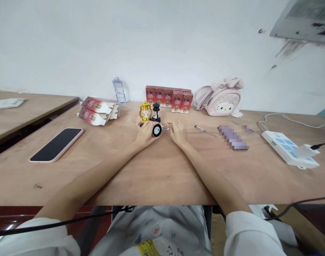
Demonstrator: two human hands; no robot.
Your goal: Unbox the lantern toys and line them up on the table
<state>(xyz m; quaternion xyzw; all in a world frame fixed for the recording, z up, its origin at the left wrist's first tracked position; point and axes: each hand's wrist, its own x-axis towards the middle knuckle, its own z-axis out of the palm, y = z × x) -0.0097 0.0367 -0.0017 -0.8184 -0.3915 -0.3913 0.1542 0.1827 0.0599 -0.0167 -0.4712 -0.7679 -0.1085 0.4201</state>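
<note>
No word or number can be read for certain. Beyond the right hand (177, 132), the red boxes (168, 96) carry script too small to make out; so do the cartons (92, 108) past the left hand (147, 135), on its left. Right of the right hand, the bag (224, 99) shows a Hello Kitty face; farther right, the power strip's (281, 144) blue labels are illegible.

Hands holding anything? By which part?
Left hand: black-rimmed round object, gripped around its side. Right hand: at small shiny pieces; can't tell if held.
</note>
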